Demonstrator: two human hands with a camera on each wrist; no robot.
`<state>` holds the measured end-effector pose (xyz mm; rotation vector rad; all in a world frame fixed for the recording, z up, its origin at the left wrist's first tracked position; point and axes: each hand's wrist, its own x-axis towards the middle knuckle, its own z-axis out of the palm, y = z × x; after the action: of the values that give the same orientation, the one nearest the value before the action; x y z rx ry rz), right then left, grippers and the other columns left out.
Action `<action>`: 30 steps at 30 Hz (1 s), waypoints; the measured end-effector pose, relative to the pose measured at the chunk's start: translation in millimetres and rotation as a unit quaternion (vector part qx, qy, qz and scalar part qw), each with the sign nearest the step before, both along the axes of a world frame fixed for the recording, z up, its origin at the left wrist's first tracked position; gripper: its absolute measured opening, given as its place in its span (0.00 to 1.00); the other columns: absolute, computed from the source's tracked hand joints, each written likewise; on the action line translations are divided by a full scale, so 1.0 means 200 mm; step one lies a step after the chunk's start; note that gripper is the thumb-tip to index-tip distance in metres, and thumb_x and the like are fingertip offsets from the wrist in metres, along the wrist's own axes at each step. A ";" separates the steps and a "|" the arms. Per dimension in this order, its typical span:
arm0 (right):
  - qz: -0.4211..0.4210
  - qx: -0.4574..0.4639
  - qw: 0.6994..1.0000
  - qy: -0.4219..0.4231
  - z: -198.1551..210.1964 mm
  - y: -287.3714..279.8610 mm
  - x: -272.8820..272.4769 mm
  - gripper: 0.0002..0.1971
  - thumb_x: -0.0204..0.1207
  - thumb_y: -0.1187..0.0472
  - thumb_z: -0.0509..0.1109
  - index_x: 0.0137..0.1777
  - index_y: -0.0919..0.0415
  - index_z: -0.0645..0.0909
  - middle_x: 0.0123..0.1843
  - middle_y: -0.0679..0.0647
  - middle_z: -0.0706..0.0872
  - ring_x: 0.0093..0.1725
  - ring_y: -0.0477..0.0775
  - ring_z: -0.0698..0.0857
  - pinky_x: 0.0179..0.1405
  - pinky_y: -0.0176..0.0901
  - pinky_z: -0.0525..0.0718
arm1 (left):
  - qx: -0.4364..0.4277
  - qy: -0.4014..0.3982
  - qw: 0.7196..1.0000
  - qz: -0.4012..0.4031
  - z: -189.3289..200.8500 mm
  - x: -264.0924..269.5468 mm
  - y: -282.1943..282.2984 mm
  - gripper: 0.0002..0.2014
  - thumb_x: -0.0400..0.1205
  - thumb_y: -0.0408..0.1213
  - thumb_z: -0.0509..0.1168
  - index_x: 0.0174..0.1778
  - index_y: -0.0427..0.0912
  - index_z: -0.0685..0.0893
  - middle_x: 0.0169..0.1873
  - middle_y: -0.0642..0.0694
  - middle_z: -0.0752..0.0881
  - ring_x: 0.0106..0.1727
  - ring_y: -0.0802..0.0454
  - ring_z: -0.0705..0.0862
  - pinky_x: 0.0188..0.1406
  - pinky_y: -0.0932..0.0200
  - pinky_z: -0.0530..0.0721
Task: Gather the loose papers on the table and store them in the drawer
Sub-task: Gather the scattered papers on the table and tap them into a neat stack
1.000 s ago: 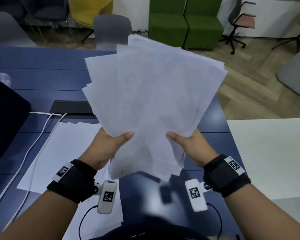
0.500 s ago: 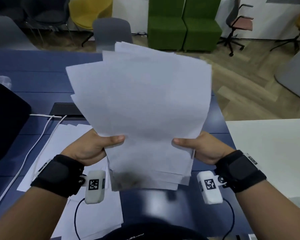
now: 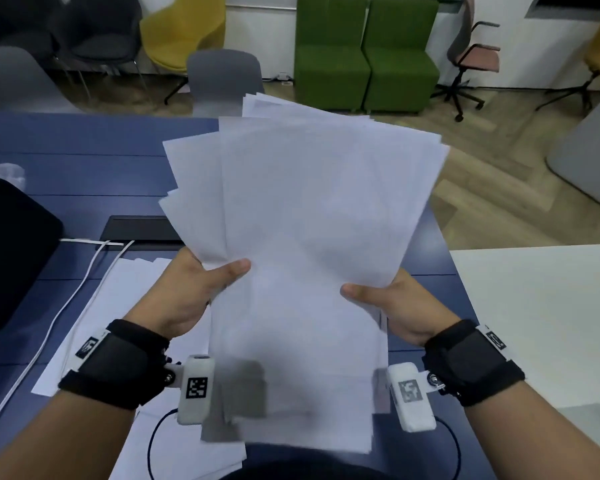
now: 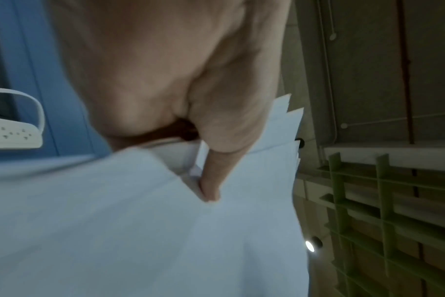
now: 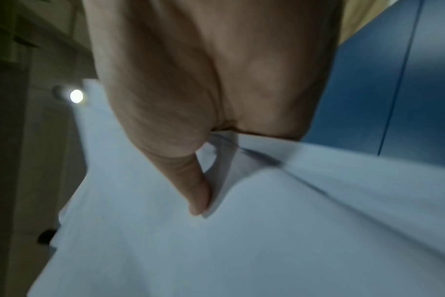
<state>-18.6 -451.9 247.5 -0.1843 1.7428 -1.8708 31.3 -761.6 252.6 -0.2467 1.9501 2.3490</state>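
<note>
Step in hand, as judged: squaring up the gathered sheets. The stack of papers (image 3: 312,244) is held upright above the blue tabletop (image 3: 70,157), its sheets fanned and misaligned at the upper edges. The lower edge is blurred, so whether it touches the tabletop cannot be told.

Left hand (image 3: 187,292): thumb across the front face of the stack, near its left edge. The fingers are hidden behind the paper; the left wrist view shows the thumb pressed onto the top sheet, so the hand pinches the stack.

Right hand (image 3: 399,306): the mirror case, thumb on the front face at the right edge, fingers hidden behind, pinching the stack.

More loose sheets (image 3: 94,323) lie flat on the tabletop below the left forearm, beside two white cables (image 3: 84,282). Gathering is therefore judged incomplete.

Next move, as judged:
1. Align the stack edges by tapping them level.
2. Add the sheets that lie flat.
3. Carry all to the drawer. No drawer is in view, so its place must first be found.

Writing: the visible sheet faces are blank. The wrist units carry square black-and-white coded markers (image 3: 197,388), not readable text. No brand name can be read anywhere
</note>
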 end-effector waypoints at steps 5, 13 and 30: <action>-0.066 0.070 0.992 0.082 0.02 -0.04 0.04 0.17 0.85 0.70 0.72 0.64 0.47 0.87 0.62 0.41 0.95 0.64 0.41 0.92 0.67 0.39 0.88 | 0.008 0.016 0.999 0.049 -0.03 0.01 0.07 0.17 0.87 0.24 0.70 0.70 0.40 0.89 0.66 0.41 0.93 0.70 0.41 0.91 0.71 0.47 0.89; -0.074 0.026 0.989 0.122 0.12 -0.02 0.07 0.12 0.80 0.62 0.76 0.62 0.50 0.90 0.62 0.43 0.95 0.66 0.42 0.91 0.66 0.34 0.87 | 0.061 0.024 0.997 0.041 0.04 0.01 0.02 0.23 0.77 0.26 0.72 0.69 0.45 0.88 0.67 0.44 0.93 0.68 0.48 0.92 0.63 0.58 0.91; -0.121 0.039 0.969 0.209 0.13 -0.05 0.00 0.13 0.85 0.72 0.72 0.57 0.52 0.91 0.58 0.42 0.96 0.60 0.42 0.93 0.62 0.36 0.87 | 0.065 0.104 0.990 0.070 0.10 -0.03 0.02 0.25 0.82 0.24 0.68 0.77 0.38 0.83 0.71 0.40 0.90 0.74 0.41 0.89 0.71 0.47 0.88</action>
<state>-18.8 -462.3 274.0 -0.3731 2.2048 -2.0385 25.6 -756.9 273.5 -0.1397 1.9093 2.6788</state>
